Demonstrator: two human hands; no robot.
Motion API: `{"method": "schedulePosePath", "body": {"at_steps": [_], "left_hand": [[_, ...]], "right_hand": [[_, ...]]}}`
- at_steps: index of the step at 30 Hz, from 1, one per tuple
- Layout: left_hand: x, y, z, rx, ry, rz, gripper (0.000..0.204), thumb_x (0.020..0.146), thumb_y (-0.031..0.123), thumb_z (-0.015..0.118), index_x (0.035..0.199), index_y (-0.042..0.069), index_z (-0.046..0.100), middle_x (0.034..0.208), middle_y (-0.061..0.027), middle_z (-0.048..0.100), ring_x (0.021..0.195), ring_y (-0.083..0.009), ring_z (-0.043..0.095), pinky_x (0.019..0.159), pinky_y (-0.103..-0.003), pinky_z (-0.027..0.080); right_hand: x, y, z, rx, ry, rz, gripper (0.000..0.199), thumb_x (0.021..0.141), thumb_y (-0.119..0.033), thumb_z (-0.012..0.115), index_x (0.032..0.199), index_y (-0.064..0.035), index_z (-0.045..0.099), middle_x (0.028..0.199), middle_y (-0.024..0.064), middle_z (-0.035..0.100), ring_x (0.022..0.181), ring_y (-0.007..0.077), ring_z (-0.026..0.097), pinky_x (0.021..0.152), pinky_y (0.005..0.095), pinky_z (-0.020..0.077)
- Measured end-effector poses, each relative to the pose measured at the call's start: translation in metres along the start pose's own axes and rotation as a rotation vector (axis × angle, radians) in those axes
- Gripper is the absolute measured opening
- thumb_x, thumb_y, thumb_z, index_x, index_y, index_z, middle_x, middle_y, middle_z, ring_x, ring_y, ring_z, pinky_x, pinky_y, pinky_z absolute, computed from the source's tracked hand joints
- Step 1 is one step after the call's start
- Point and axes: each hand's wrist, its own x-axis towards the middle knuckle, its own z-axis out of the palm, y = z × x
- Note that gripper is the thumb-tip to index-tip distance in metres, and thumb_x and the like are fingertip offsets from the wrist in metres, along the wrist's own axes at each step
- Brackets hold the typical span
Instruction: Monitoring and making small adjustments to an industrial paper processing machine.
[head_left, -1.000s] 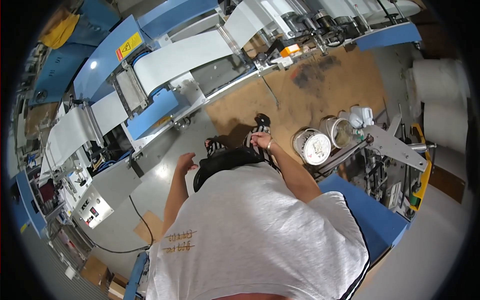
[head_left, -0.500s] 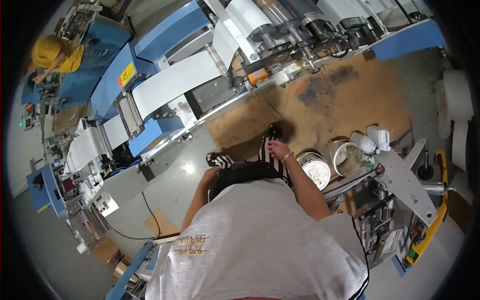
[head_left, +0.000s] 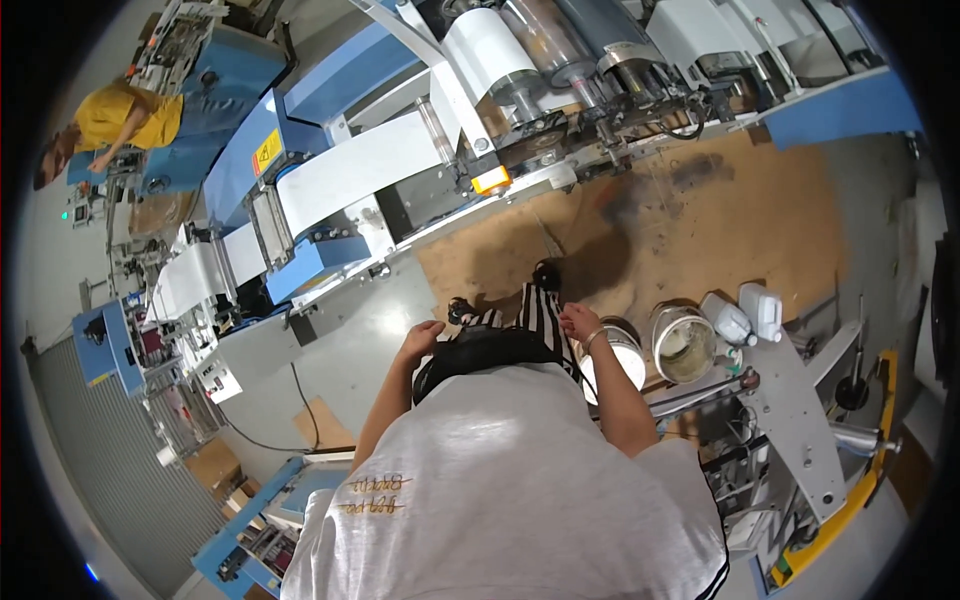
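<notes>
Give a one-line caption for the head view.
Person's empty hands, left hand and right hand, hang above a grey floor beside a printing line.

The person is walking forward along the brown board floor (head_left: 700,230); the right hand (head_left: 580,322) is swinging beside the open white paint bucket (head_left: 612,360), and the left hand (head_left: 420,340) is drawing in toward the waist.

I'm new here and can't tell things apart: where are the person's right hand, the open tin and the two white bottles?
right hand (head_left: 580,322), head view, back of the hand.
open tin (head_left: 684,345), head view, its pale inside.
white bottles (head_left: 760,310), head view, body of the right-hand bottle.
</notes>
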Motion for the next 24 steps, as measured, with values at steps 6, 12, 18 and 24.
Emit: {"method": "schedulePosePath", "body": {"at_steps": [6, 12, 18, 24], "left_hand": [[-0.010, -0.027, 0.013, -0.049, -0.083, 0.015, 0.031, 0.074, 0.028, 0.051, 0.092, 0.003, 0.057, 0.076, -0.0055, 0.056, 0.069, -0.0126, 0.050, 0.060, -0.025, 0.039], [-0.004, -0.067, 0.022, -0.194, 0.045, -0.087, 0.028, 0.073, 0.025, 0.051, 0.087, 0.002, 0.058, 0.065, -0.0044, 0.055, 0.056, -0.0116, 0.049, 0.048, -0.024, 0.038], [0.011, -0.098, 0.047, -0.219, 0.138, 0.057, 0.022, 0.072, 0.024, 0.053, 0.083, 0.006, 0.059, 0.053, -0.0021, 0.048, 0.039, -0.0091, 0.039, 0.036, -0.023, 0.030], [0.011, -0.096, 0.053, -0.291, 0.051, -0.025, 0.024, 0.070, 0.021, 0.056, 0.087, 0.005, 0.060, 0.069, -0.0057, 0.057, 0.054, -0.0117, 0.048, 0.047, -0.024, 0.038]], "right_hand": [[0.024, -0.003, -0.020, -0.064, 0.042, -0.034, 0.020, 0.077, -0.024, 0.050, 0.095, -0.0134, 0.051, 0.068, -0.0020, 0.053, 0.055, 0.0065, 0.049, 0.045, 0.0193, 0.0401], [0.020, -0.015, -0.022, -0.185, 0.039, 0.021, 0.024, 0.075, -0.009, 0.046, 0.099, -0.0094, 0.049, 0.066, 0.0019, 0.052, 0.054, 0.0106, 0.051, 0.043, 0.0204, 0.0405], [0.040, -0.005, -0.038, -0.276, 0.024, -0.040, 0.029, 0.075, -0.005, 0.046, 0.104, -0.0057, 0.046, 0.075, 0.0047, 0.052, 0.058, 0.0138, 0.051, 0.045, 0.0244, 0.0439], [0.045, -0.010, -0.036, -0.390, 0.016, -0.058, 0.031, 0.074, -0.006, 0.050, 0.105, -0.0051, 0.047, 0.073, 0.0056, 0.050, 0.055, 0.0142, 0.049, 0.043, 0.0256, 0.0400]]}}
